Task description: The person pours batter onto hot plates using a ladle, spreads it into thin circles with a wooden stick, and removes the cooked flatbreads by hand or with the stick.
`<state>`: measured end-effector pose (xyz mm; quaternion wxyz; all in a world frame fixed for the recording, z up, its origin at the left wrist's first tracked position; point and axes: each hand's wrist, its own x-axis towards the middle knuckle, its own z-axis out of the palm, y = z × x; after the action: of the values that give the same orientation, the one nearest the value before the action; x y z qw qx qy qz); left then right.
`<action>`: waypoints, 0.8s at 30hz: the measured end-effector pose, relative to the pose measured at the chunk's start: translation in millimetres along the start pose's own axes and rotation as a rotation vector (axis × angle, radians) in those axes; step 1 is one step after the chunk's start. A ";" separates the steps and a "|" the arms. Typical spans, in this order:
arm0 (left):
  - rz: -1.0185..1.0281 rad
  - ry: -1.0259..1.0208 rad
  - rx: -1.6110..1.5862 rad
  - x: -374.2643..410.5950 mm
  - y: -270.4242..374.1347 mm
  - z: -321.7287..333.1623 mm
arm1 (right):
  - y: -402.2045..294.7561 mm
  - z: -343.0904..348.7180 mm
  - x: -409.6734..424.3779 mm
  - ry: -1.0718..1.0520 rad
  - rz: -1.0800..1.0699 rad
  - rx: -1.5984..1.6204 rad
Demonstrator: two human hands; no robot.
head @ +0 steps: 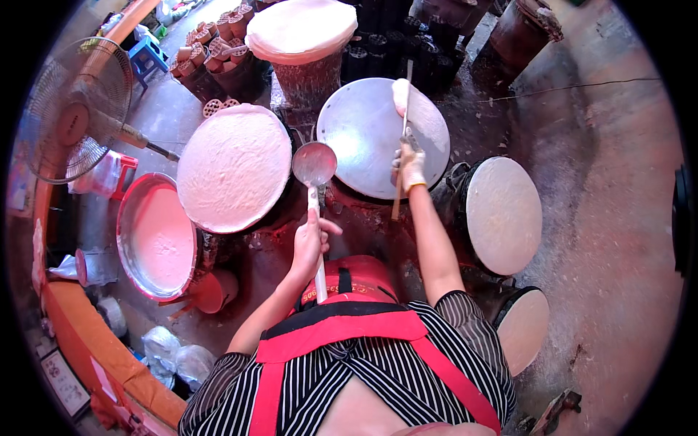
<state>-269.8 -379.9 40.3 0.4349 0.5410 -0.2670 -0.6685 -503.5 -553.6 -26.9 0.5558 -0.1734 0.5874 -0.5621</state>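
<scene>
My left hand (310, 241) grips the long handle of a metal ladle (314, 163). The ladle's bowl hangs between two round griddles, and its handle runs down toward my red apron (343, 329). On my right hand (410, 163) is a pale glove; it holds a long, thin flat stick (408, 92) over the bare metal griddle (354, 136). White batter (428, 117) lies along that griddle's right side, next to the stick. The griddle on the left is covered by a pale, bumpy sheet of batter (234, 169). Below it stands a wide basin of liquid batter (163, 240).
Two more pale-topped round griddles (504, 215) stand to the right. A stack of thin pale sheets (302, 27) rests on a drum ahead. Black honeycomb briquettes (376, 52) and spent ones (232, 27) stand behind. A fan (76, 111) is at left, beyond the basin.
</scene>
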 end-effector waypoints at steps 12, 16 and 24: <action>-0.043 0.013 -0.037 -35.5 -13.2 -47.6 | 18.8 -26.3 -36.4 0.059 -0.013 -0.166; -0.009 0.108 -0.077 -35.9 -17.0 -32.1 | -0.1 -14.9 -22.7 -0.112 0.065 -0.331; 0.034 0.461 -0.354 -41.9 -32.4 9.1 | -32.3 -97.1 -6.2 0.036 0.051 -0.253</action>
<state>-286.4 -328.9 36.5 0.5830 0.5897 -0.0495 -0.5568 -597.5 -513.1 -20.7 0.5329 -0.2169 0.6678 -0.4723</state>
